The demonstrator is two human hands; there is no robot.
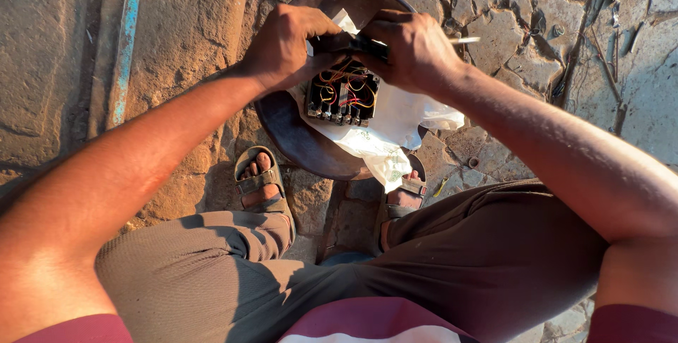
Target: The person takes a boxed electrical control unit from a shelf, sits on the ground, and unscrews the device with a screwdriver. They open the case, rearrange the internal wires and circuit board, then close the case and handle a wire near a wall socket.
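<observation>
A black switch box (343,94) with red and yellow wires inside rests on a white plastic bag (395,124) spread over a round dark stool top (296,138). My left hand (286,45) grips the box's upper left edge. My right hand (413,46) is closed over its upper right edge and holds a thin tool whose pale tip (466,40) sticks out to the right. Both hands meet above the box and hide its top rim.
Cracked stone paving (522,25) surrounds the stool. My sandalled feet (260,181) stand on either side of it, with my knees below. A blue-edged strip (126,39) runs along the ground at the left. Small debris lies at the upper right.
</observation>
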